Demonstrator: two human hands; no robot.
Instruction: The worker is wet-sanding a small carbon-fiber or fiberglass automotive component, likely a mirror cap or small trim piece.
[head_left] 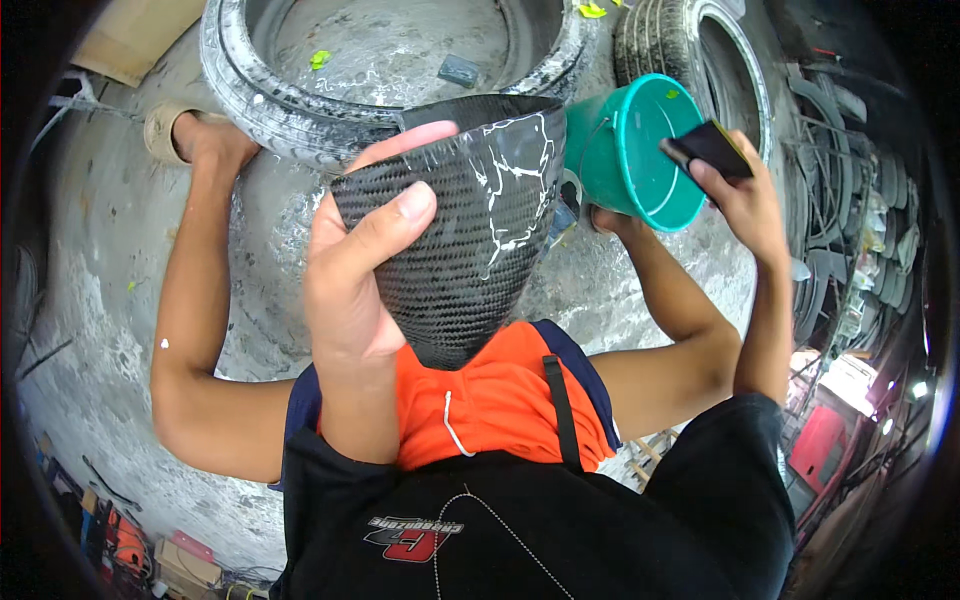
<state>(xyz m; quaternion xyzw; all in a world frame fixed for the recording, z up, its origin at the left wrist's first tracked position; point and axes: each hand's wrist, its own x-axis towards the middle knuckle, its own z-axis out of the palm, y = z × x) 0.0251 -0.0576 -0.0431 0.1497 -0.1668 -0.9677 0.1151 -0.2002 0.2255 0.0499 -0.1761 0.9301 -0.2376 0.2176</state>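
My left hand (pixel 345 270) grips a tapered, curved black carbon fiber piece (pixel 465 250) in front of my body, thumb across its glossy woven face, which shows wet white highlights at the upper right. My right hand (pixel 745 205) is apart from the piece, holding a flat dark pad (pixel 720 150) between thumb and fingers over the right side of a teal bucket (pixel 598 165). The bucket has a thin handle and appears to hold some liquid.
A whitened tire (pixel 250 115) lies ahead, another tire (pixel 640 50) behind the bucket. My bare legs are spread on the stained concrete floor (pixel 110 300). Cardboard (pixel 130 35) is at upper left, stacked parts (pixel 850 200) along the right, assorted items (pixel 185 565) at lower left.
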